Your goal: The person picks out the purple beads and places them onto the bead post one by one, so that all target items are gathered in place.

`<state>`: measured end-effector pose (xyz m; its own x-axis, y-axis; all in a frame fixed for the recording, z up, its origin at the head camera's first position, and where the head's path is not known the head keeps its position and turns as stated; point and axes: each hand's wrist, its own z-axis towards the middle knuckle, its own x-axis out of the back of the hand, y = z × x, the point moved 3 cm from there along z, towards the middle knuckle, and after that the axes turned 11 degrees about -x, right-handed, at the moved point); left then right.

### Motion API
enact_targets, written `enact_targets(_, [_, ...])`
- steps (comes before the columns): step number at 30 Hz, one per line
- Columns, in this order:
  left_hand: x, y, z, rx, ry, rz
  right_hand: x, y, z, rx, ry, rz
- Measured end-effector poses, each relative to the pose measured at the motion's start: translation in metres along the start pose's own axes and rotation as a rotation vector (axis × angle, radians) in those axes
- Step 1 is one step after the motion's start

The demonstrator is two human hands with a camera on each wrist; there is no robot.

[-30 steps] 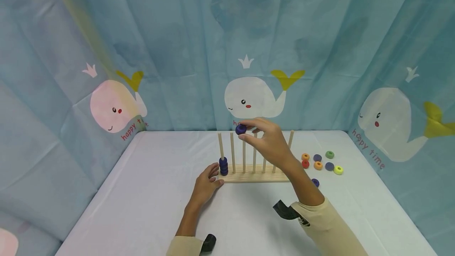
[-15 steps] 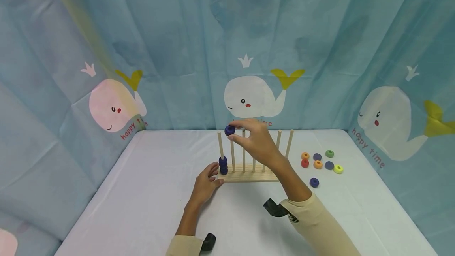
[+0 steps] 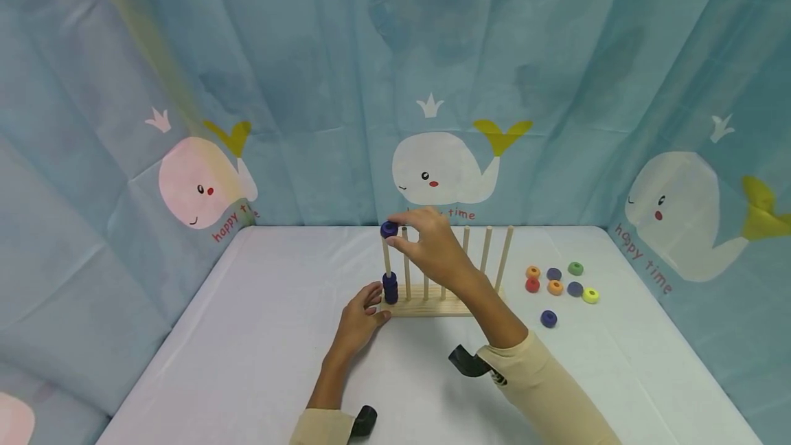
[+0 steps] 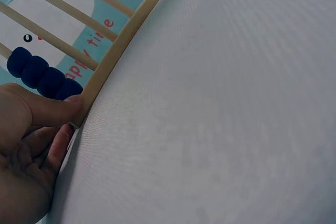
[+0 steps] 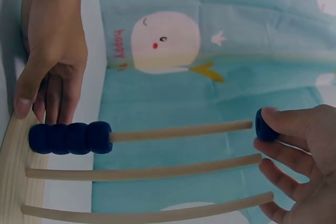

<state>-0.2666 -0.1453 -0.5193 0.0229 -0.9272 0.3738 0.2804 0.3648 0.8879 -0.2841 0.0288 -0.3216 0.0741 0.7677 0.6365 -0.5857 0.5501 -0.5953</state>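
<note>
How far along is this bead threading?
Done: four blue beads sit stacked on the left-end peg.

In hand: the right hand pinches a fifth bead at that peg's tip, not yet threaded; the left hand grips the base.

Remaining: that bead, and probably some of the eight loose beads. The other pegs show no beads where visible.

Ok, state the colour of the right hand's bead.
The bead is dark blue, clearest in the right wrist view.

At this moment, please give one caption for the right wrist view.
Right hand pinches a blue bead at the tip of a wooden peg bearing four more beads.
</note>
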Motion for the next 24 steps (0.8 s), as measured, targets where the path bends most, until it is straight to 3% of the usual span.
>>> enact_targets(12, [-0.002,-0.003,-0.001,0.024,-0.001,0.001,-0.007,0.000,0.006,0.017,0.015,-0.068])
enact_targets(24, [-0.001,0.000,-0.001,0.025,-0.005,0.009,-0.012,0.000,0.009,-0.028,-0.030,-0.092])
